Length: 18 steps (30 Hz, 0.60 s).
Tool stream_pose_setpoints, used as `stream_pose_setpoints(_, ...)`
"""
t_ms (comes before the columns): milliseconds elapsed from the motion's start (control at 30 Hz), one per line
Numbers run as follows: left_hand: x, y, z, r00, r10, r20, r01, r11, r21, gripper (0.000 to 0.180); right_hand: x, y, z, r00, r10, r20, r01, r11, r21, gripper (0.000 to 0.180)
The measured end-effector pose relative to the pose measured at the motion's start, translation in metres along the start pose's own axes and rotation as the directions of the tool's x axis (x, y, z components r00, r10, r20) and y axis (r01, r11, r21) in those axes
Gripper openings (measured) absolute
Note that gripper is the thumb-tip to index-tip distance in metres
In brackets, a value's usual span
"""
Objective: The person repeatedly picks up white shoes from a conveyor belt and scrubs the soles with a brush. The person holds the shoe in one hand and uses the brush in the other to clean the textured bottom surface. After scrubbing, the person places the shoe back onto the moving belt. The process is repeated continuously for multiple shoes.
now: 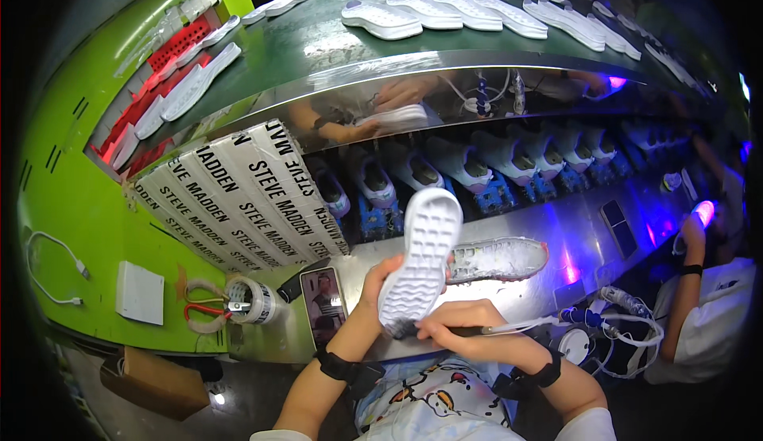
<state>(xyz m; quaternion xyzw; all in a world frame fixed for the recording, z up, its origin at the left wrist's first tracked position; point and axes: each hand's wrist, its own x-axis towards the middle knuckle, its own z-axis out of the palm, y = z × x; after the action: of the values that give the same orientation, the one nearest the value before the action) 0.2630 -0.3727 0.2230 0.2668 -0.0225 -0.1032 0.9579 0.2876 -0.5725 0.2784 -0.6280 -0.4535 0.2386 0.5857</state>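
Observation:
My left hand [375, 279] grips a white shoe sole [430, 238] along its left edge and holds it tilted up above the bench. The sole's ridged and pocketed face is toward me. Closed around a thin dark handle, my right hand [470, 322] holds a brush [404, 329] with a white tube at its rear end. The brush's dark head is against the sole's lower end; its bristles are hard to make out. Just behind the sole, a whitish shoe upper [509, 260] with a reddish tip lies on the metal bench [509, 302], partly hidden by the sole.
Beyond, a green conveyor belt [310, 43] carries several white soles. Under it stands a row of shoes [477, 172] on blue supports. Left are a printed carton [246, 194], a tape roll [253, 302] with scissors and a phone [324, 302]. A co-worker's arm [690, 282] is at right.

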Motion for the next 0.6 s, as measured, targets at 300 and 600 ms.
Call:
stream_pose_setpoints(300,-0.016,0.019,0.089,0.975,-0.094,-0.201,0.209,0.693,0.69,0.039,-0.01,-0.007,-0.026,0.897,-0.319,0.307,0.424,0.818,-0.389,0.009)
stream_pose_setpoints(600,0.015,0.019,0.04,0.886,-0.187,-0.424,0.463,0.377,0.802,0.037,-0.018,0.004,-0.043,0.984,-0.061,0.166,0.098,0.97,-0.223,0.012)
